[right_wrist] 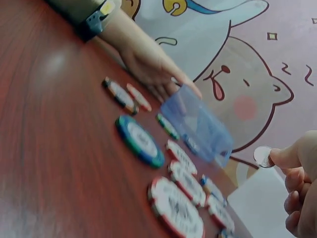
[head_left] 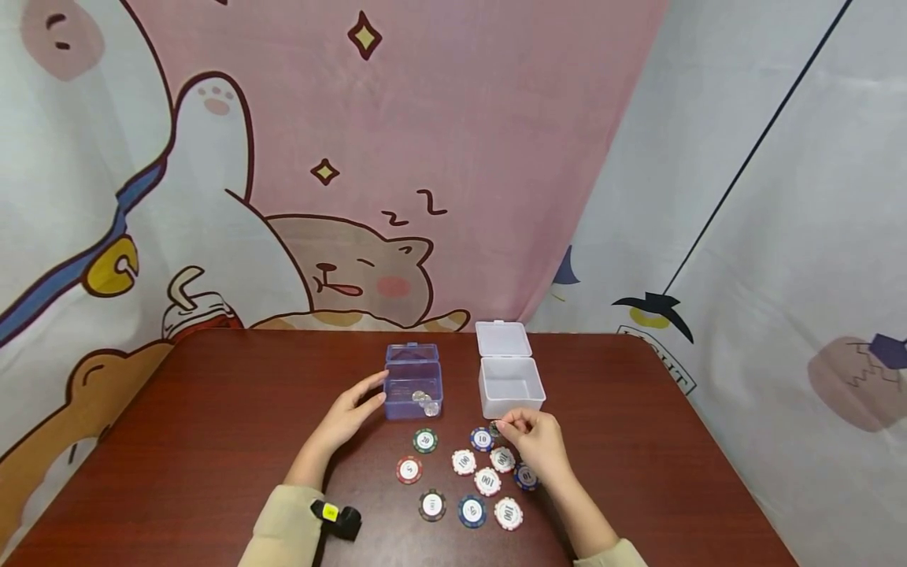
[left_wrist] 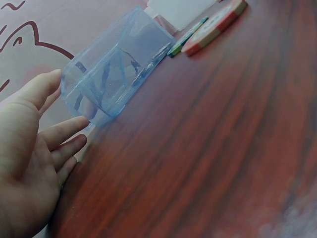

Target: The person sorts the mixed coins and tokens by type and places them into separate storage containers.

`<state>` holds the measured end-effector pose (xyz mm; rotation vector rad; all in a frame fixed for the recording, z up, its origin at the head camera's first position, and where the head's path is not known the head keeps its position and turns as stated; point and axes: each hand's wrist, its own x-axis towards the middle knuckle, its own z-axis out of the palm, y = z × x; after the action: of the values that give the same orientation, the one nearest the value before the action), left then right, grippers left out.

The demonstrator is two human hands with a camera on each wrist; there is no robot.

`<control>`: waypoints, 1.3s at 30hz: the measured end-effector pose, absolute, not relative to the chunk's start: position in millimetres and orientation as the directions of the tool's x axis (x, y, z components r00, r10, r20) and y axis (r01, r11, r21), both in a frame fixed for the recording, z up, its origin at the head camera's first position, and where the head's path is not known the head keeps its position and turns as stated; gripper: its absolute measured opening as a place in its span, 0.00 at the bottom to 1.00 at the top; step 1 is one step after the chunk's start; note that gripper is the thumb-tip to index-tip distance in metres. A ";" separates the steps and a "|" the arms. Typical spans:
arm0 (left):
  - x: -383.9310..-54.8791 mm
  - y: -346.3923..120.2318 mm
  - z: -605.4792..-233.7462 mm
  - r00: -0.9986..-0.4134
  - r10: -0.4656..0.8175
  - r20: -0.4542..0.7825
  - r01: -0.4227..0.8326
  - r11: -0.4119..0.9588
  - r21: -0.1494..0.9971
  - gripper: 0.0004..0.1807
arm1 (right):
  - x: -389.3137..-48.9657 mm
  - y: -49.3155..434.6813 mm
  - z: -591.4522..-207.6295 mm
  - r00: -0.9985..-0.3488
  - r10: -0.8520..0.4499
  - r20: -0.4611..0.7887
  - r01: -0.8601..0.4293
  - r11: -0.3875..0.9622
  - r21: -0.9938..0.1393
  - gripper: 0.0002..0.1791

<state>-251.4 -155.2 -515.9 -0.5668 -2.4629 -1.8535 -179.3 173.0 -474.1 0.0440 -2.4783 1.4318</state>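
My left hand [head_left: 346, 417] rests its fingertips at the left side of a clear blue plastic box [head_left: 397, 410], fingers loosely extended. The box's lid stands back, and several silver coins [head_left: 431, 409] lie inside at the right. With thumb and finger, my right hand [head_left: 544, 447] pinches a silver coin [right_wrist: 262, 156]. It is just in front of a white plastic box [head_left: 512, 383] with its lid laid back. Below that hand are a blue 10 chip [head_left: 482, 439] and a white 100 chip [head_left: 502, 459].
More poker chips lie spread over the brown table [head_left: 227, 441]: a green 20 chip [head_left: 425, 440], a red 5 chip [head_left: 409, 470], a black chip [head_left: 432, 505], blue ones and several white 100 chips. A patterned cloth [head_left: 482, 157] hangs behind the table's far edge.
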 end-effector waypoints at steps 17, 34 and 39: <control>-251.0 -154.1 -514.7 -0.937 0.278 0.213 0.284 0.247 0.927 0.24 | -195.9 133.2 -442.6 -0.970 0.128 0.206 -0.149 0.357 -0.922 0.06; -246.9 -152.2 -507.9 -0.934 0.278 0.224 0.294 0.244 0.924 0.24 | -228.8 99.5 -437.5 -0.963 0.113 0.246 -0.201 0.309 -0.930 0.06; -236.5 -150.6 -487.8 -0.927 0.303 0.220 0.297 0.239 0.924 0.25 | -236.3 91.7 -439.1 -0.964 0.117 0.238 -0.194 0.300 -0.934 0.06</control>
<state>-236.5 -150.6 -487.8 -0.5998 -2.4765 -1.8461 -236.3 91.7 -439.1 0.0706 -2.3091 1.7160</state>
